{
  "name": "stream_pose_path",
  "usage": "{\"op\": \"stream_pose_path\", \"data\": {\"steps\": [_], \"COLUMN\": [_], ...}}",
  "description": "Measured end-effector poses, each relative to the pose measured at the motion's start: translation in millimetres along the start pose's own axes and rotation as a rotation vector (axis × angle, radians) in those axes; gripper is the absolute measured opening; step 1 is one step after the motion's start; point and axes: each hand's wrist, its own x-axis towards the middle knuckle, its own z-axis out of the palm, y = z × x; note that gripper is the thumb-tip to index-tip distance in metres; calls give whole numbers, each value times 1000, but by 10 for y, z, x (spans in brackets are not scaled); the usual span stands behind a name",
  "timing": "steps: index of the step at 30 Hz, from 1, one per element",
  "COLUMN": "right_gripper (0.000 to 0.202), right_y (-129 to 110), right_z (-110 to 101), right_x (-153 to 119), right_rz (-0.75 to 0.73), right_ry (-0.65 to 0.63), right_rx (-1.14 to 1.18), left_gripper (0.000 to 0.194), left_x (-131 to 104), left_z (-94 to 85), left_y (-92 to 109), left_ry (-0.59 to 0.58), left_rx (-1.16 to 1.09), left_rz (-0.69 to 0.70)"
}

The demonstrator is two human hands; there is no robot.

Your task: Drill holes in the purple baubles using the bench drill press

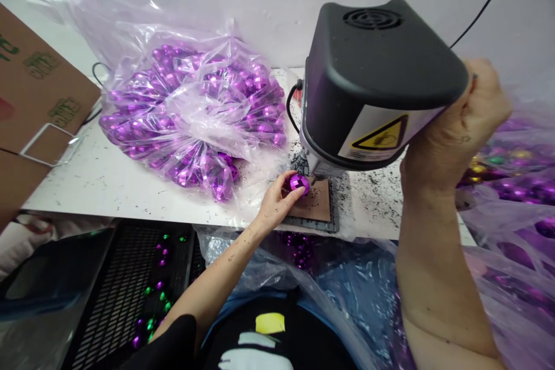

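Note:
Between its thumb and fingers my left hand [277, 199] holds a shiny purple faceted ball [299, 184]. The ball is over a brown board [315, 202] on the dark base plate [332, 217] of a black bench machine [377, 63]. The machine's narrow metal lower end [321, 170] points down close to the ball's right side. At the right side of the housing my right hand [462, 113] is closed. Its fingers curl behind the housing, and what they grip is hidden. A yellow warning label [381, 133] faces me.
A clear plastic bag [195, 104] full of purple balls lies left of the machine. Dark shavings dot the white table [104, 179]. A cardboard box [39, 92] stands at far left. More bagged balls [520, 185] are at right. Below is a black mesh surface [117, 277] with loose beads.

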Motion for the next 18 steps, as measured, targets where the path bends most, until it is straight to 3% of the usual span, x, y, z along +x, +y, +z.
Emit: {"op": "stream_pose_path", "data": {"steps": [11, 14, 18], "right_gripper": [51, 52, 53], "right_y": [-34, -22, -13], "right_z": [-10, -10, -3], "right_x": [-9, -16, -26], "right_rz": [15, 9, 9], "right_ry": [-9, -12, -3], "right_rx": [19, 30, 51], "left_gripper": [49, 52, 49], "left_x": [-49, -65, -60], "left_z": [149, 159, 210], "left_y": [-113, -100, -37], "left_ry": [36, 18, 4], "left_rx": [418, 464, 415], "left_rz": [465, 464, 319]}}
